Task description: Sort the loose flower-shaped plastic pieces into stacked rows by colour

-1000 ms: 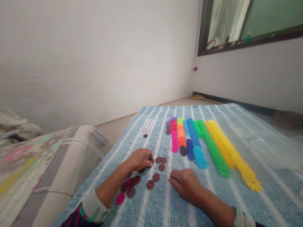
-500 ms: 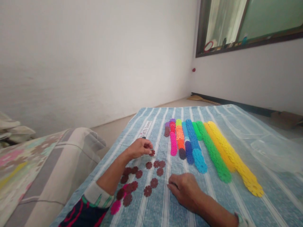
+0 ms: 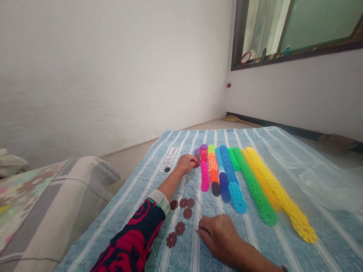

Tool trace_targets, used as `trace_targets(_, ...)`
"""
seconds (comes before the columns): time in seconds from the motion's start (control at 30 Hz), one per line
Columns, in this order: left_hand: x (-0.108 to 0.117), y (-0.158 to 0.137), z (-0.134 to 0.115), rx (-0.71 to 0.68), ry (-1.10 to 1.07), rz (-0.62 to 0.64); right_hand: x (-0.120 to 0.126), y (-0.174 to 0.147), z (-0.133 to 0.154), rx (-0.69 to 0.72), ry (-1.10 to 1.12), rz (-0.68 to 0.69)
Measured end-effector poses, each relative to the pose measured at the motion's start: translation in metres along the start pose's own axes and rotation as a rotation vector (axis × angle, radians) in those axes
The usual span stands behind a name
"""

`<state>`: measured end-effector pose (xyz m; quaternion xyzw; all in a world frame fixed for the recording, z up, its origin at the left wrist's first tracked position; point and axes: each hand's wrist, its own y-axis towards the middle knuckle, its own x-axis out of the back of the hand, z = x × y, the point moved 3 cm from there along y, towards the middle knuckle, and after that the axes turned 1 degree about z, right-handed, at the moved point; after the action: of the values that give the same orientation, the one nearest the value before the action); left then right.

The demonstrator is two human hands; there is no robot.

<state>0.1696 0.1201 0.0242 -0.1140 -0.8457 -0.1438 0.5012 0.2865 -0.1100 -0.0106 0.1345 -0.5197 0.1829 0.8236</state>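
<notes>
My left hand [image 3: 187,164] reaches forward, its fingers pinched on a brown snowflake disc [image 3: 196,164] at the near end of a short purple-and-brown row. The fingers partly hide that disc. My right hand [image 3: 221,237] rests on the cloth, its fingers curled closed; whatever is inside is hidden. Left of it lie several loose brown snowflake discs [image 3: 180,228], with more probably covered by my left sleeve. To the right of my left fingers run overlapping rows of discs: red and pink [image 3: 205,177], orange [image 3: 212,162], blue [image 3: 229,166], green [image 3: 255,192] and yellow [image 3: 283,204].
A striped blue cloth [image 3: 141,211] lies under everything. One black disc [image 3: 167,170] sits by its printed lettering. Clear plastic [image 3: 326,185] spreads at the right. Grey-striped fabric [image 3: 85,189] is on the left, and a white wall [image 3: 113,75] stands behind.
My left hand has moved forward and right with the brown disc, from the loose discs to the short row's end. The sleeve now covers the nearer-left discs. My right hand stays nearly still.
</notes>
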Motion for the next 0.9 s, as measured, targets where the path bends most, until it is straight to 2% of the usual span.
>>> trace_targets(0.1,-0.003,0.004,-0.002,-0.006,0.060,0.019,0.001,0.000,0.000,-0.005,-0.001,0.007)
trace_targets(0.33,-0.007,0.005,-0.003,-0.051,0.129,-0.039,0.001,0.000,0.000,-0.017,-0.018,0.025)
trace_targets(0.57,0.001,-0.007,0.002,-0.070,0.171,-0.079,0.001,0.001,0.001,-0.011,-0.018,0.014)
trace_targets(0.77,0.008,-0.027,0.003,-0.077,0.207,-0.033,-0.002,0.001,0.000,-0.002,-0.019,-0.007)
trace_targets(0.9,0.015,-0.045,0.004,-0.053,0.261,0.069,-0.002,0.000,-0.001,0.013,-0.005,-0.029)
